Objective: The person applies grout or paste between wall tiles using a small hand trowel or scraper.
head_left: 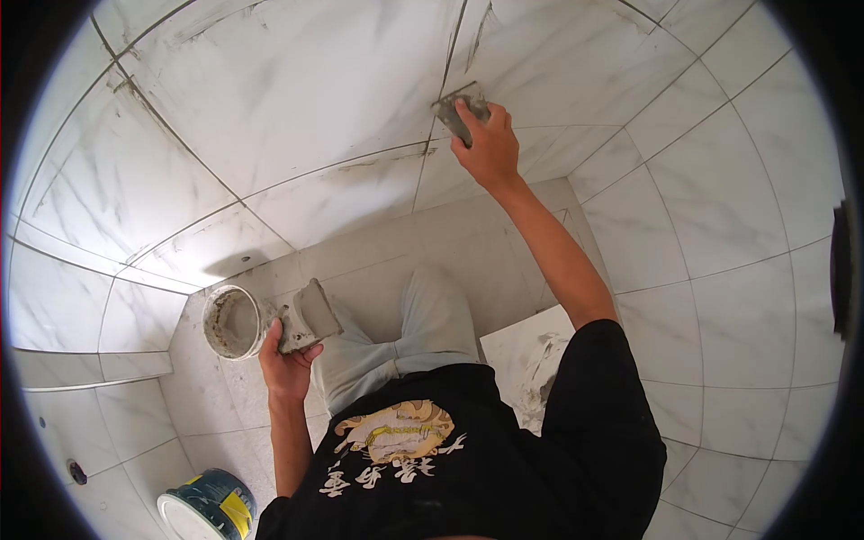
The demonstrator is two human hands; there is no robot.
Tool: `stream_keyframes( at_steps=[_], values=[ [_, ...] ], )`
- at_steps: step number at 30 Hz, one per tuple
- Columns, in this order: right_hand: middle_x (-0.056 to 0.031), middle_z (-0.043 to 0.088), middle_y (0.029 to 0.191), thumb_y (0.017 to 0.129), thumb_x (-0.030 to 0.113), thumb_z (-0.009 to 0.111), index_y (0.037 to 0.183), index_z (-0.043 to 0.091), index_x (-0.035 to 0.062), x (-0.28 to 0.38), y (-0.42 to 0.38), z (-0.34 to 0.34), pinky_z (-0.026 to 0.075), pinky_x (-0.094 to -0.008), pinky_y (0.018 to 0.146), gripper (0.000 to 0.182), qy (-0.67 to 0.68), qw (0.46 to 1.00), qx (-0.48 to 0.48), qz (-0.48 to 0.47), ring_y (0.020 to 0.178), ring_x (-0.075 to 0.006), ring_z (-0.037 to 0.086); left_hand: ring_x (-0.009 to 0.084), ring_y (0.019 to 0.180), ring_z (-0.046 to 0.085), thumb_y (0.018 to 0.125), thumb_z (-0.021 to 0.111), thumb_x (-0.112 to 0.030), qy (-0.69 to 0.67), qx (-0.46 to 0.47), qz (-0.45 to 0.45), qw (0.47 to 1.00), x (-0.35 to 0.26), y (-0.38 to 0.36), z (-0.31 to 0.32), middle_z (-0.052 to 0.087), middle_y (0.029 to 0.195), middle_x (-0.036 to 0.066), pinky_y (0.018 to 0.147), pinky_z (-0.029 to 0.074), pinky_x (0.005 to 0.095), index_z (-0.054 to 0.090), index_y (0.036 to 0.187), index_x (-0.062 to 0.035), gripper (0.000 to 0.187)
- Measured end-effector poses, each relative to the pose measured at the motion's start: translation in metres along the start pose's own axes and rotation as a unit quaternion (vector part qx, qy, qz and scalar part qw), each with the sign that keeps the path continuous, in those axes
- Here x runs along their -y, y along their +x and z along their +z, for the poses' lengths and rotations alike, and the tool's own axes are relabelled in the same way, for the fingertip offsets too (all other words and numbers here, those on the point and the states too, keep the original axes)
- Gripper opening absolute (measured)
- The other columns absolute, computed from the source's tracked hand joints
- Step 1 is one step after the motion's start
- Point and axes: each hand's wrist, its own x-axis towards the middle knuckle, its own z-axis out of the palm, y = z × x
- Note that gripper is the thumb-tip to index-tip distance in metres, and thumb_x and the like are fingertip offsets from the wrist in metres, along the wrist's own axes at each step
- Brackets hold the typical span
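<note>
My right hand (489, 144) is closed around a grey, smeared scraper (461, 110), whose edge lies against the marbled wall tiles (297, 99) at a dark vertical joint. Grey smears run along several joints near it. Lower down, my left hand (288, 362) grips a putty knife (310, 317) with grey paste on its broad blade. Just left of that hand is a round tub (234, 322) with a crusted rim and grey paste inside. Whether my left hand also touches the tub cannot be made out.
A dark green bucket (211, 506) with a yellow label and white lid stands on the floor at the lower left. Tiled walls rise on both sides. A smeared pale slab (522, 355) lies beside my legs. A dark object (843, 270) is at the right edge.
</note>
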Motion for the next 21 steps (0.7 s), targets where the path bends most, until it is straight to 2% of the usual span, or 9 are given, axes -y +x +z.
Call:
stream_keyframes(
  at_steps=[1, 3, 7, 10, 12, 13, 15, 18, 21],
  values=[
    [-0.0214, 0.05, 0.12, 0.075, 0.02, 0.075, 0.133, 0.06, 0.0231, -0.003, -0.004, -0.003, 0.055, -0.0425, 0.079, 0.06, 0.001, 1.0, -0.002, 0.001, 0.106, -0.0376, 0.054, 0.0237, 0.088, 0.073, 0.102, 0.046, -0.03, 0.0, 0.006, 0.001, 1.0, -0.002, 0.0, 0.001, 0.071, 0.11, 0.011, 0.065, 0.065, 0.0369, 0.057, 0.125, -0.0038, 0.037],
    [-0.022, 0.048, 0.128, 0.076, 0.018, 0.077, 0.133, 0.061, 0.0256, -0.008, -0.001, -0.002, 0.054, -0.0414, 0.084, 0.06, 0.009, 0.994, -0.064, -0.091, 0.11, -0.0376, 0.052, 0.0238, 0.088, 0.073, 0.102, 0.045, -0.03, -0.001, 0.004, 0.012, 1.0, -0.002, 0.001, 0.007, 0.071, 0.11, 0.012, 0.064, 0.065, 0.0368, 0.057, 0.125, -0.0036, 0.037],
    [-0.0218, 0.048, 0.13, 0.076, 0.009, 0.073, 0.134, 0.06, 0.0243, -0.019, 0.029, 0.004, 0.051, -0.043, 0.088, 0.061, 0.008, 0.981, -0.126, -0.148, 0.109, -0.0395, 0.053, 0.0237, 0.089, 0.073, 0.102, 0.044, -0.03, 0.002, -0.011, 0.009, 1.0, -0.003, 0.0, 0.007, 0.07, 0.112, 0.012, 0.063, 0.065, 0.0365, 0.056, 0.127, -0.0035, 0.038],
    [-0.021, 0.049, 0.127, 0.076, 0.012, 0.075, 0.132, 0.061, 0.0242, -0.036, 0.007, 0.02, 0.051, -0.0439, 0.088, 0.059, -0.001, 0.989, -0.065, -0.136, 0.107, -0.0389, 0.053, 0.0236, 0.09, 0.073, 0.102, 0.044, -0.03, -0.01, 0.0, 0.021, 1.0, -0.004, -0.004, 0.008, 0.07, 0.114, 0.012, 0.063, 0.065, 0.0367, 0.055, 0.127, -0.0037, 0.038],
    [-0.0201, 0.051, 0.121, 0.073, 0.021, 0.08, 0.135, 0.06, 0.0262, -0.034, -0.019, 0.012, 0.052, -0.0441, 0.086, 0.066, -0.032, 0.998, 0.023, -0.048, 0.11, -0.038, 0.053, 0.023, 0.088, 0.073, 0.103, 0.044, -0.03, -0.012, -0.005, 0.027, 1.0, -0.004, -0.011, 0.008, 0.07, 0.113, 0.011, 0.061, 0.065, 0.0354, 0.056, 0.127, -0.0042, 0.038],
    [-0.0201, 0.051, 0.121, 0.073, 0.021, 0.08, 0.135, 0.06, 0.0262, -0.026, -0.009, 0.001, 0.052, -0.0441, 0.086, 0.066, -0.035, 0.998, 0.015, -0.052, 0.11, -0.038, 0.053, 0.0224, 0.086, 0.073, 0.103, 0.044, -0.03, -0.013, -0.012, 0.031, 0.999, -0.005, -0.009, 0.011, 0.071, 0.111, 0.01, 0.06, 0.064, 0.0341, 0.057, 0.127, -0.0047, 0.037],
    [-0.0202, 0.052, 0.115, 0.073, 0.029, 0.081, 0.137, 0.058, 0.0241, 0.01, 0.02, -0.045, 0.052, -0.0448, 0.084, 0.068, 0.036, 0.997, -0.017, 0.065, 0.106, -0.0379, 0.055, 0.0225, 0.086, 0.073, 0.103, 0.044, -0.031, -0.016, -0.021, 0.022, 0.999, -0.002, -0.001, 0.011, 0.071, 0.11, 0.01, 0.06, 0.064, 0.034, 0.057, 0.126, -0.0047, 0.037],
    [-0.0218, 0.053, 0.112, 0.076, 0.037, 0.077, 0.138, 0.056, 0.0206, 0.035, 0.096, -0.099, 0.053, -0.0437, 0.082, 0.068, 0.092, 0.988, -0.11, 0.063, 0.1, -0.0365, 0.058, 0.0235, 0.087, 0.073, 0.102, 0.045, -0.031, -0.003, -0.021, -0.001, 1.0, -0.001, 0.001, 0.001, 0.071, 0.112, 0.011, 0.061, 0.064, 0.0351, 0.057, 0.126, -0.0043, 0.037],
    [-0.0215, 0.053, 0.112, 0.076, 0.041, 0.076, 0.138, 0.056, 0.0196, 0.039, 0.109, -0.098, 0.053, -0.0432, 0.082, 0.069, 0.067, 0.991, -0.085, 0.077, 0.102, -0.0359, 0.057, 0.0248, 0.088, 0.073, 0.102, 0.046, -0.03, -0.005, 0.007, 0.016, 1.0, -0.004, -0.003, 0.003, 0.07, 0.113, 0.012, 0.061, 0.065, 0.0364, 0.056, 0.127, -0.0037, 0.037]
  ],
)
